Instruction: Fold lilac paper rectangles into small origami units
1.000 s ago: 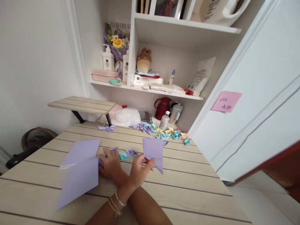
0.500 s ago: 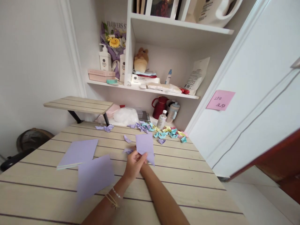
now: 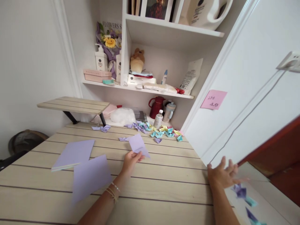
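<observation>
My left hand (image 3: 132, 161) pinches the lower edge of a small purple paper sheet (image 3: 138, 143) above the table; the sheet has a fold near its bottom. Over the table's right edge, my right hand (image 3: 222, 175) is open with its fingers spread. Just below and right of it are several blurred folded paper pieces, a purple one (image 3: 240, 190) and a teal one (image 3: 251, 201) among them. Whether they are in the air or resting on something, I cannot tell. A purple folded piece (image 3: 123, 139) lies behind the held sheet.
Left on the slatted table (image 3: 173, 187) lie a stack of purple sheets (image 3: 75, 151) and a loose purple sheet (image 3: 91, 176). Folded paper pieces (image 3: 158, 133) in several colours surround a clear bottle (image 3: 158, 120) at the back. A small raised shelf (image 3: 75, 104) stands back left.
My right hand has left the sheet and swung right, past the table edge, opening. The folded pieces near it have come into view. My left hand still holds the sheet, which has tilted.
</observation>
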### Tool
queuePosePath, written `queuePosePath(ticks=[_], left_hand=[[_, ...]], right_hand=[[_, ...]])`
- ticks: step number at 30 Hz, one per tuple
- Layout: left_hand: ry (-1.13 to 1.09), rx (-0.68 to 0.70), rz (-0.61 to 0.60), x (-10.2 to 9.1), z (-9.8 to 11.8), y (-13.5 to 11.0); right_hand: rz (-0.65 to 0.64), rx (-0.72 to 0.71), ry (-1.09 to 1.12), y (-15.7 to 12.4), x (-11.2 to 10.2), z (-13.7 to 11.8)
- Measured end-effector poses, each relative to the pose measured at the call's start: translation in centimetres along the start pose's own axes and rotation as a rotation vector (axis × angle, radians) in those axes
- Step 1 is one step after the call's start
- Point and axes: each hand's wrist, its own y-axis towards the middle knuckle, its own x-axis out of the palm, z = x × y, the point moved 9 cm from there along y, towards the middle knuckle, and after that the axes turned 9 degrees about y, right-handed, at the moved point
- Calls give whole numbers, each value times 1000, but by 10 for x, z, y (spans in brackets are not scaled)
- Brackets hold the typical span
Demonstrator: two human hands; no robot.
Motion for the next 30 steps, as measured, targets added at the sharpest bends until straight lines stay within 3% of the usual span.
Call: queuePosePath(ticks=[2, 3, 5, 8, 10, 13, 18, 21, 23, 25, 27, 30], left_hand=[[-51, -24, -7, 0, -6, 2], [-72, -30, -10, 0, -8, 3], [-105, -39, -15, 0, -12, 5], [-127, -45, 1, -4, -16, 7], [-104, -50, 5, -6, -17, 9], [-34, -55, -3, -8, -17, 10], [104, 78, 24, -12, -8, 15], [250, 160, -10, -10, -3, 17], [261, 172, -38, -11, -1, 18], [271, 212, -70, -11, 4, 17], [347, 281, -85, -11, 13, 15], [542, 402, -10, -18, 28, 11]], right_hand=[[-32, -5, 181, -10, 7, -34], [-143, -25, 322, -18, 19, -60], [-485, 3, 648, -47, 50, -120], [-1035, 238, 1097, -117, 85, -208], [-1242, 393, 1289, -156, 91, -248], [-1218, 548, 1439, -181, 91, -267], [-1115, 611, 1510, -191, 95, -256], [-995, 450, 1418, -175, 91, -248], [-831, 266, 1275, -154, 80, -240], [-762, 80, 1154, -137, 67, -240], [-876, -83, 1127, -134, 60, -249], [-1085, -257, 1174, -141, 49, -264]])
